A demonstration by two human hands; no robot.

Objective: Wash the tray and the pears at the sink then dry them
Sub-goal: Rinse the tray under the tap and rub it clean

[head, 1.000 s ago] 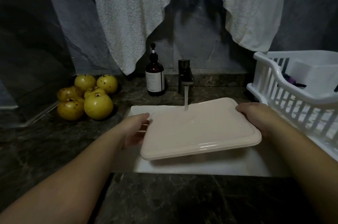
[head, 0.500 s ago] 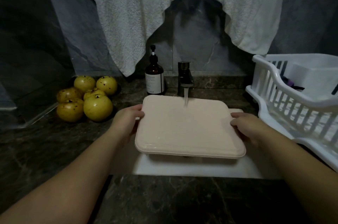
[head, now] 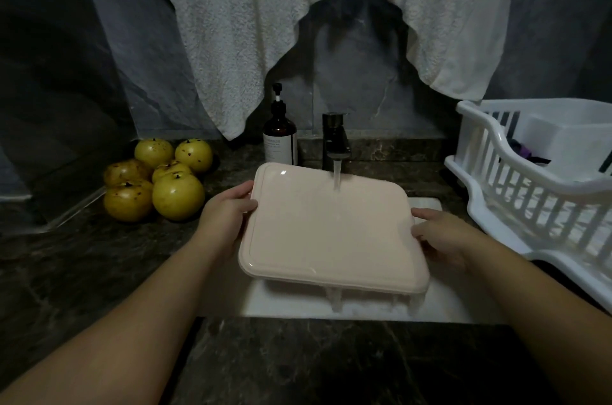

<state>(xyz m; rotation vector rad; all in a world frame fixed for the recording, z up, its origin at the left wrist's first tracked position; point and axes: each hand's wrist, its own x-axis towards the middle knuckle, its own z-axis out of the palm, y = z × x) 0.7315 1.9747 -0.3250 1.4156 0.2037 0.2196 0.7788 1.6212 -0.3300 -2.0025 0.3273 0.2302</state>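
A pale pink tray (head: 328,232) hangs over the white sink (head: 443,308), tilted with its near edge lower. Water from the dark tap (head: 335,141) hits its far part and runs off the near edge in streams. My left hand (head: 228,216) grips the tray's left rim. My right hand (head: 437,234) grips its right rim. Several yellow pears (head: 159,184) with dark specks lie piled on the dark counter to the left of the sink.
A brown pump bottle (head: 280,136) stands left of the tap. A white dish rack (head: 543,179) holding a white tub sits on the right. White towels (head: 298,24) hang on the wall above. Dark marble counter (head: 314,361) runs along the front.
The tray has swung back under the tap and tipped toward me. Both hands shifted along its side rims, and water now pours off the near edge.
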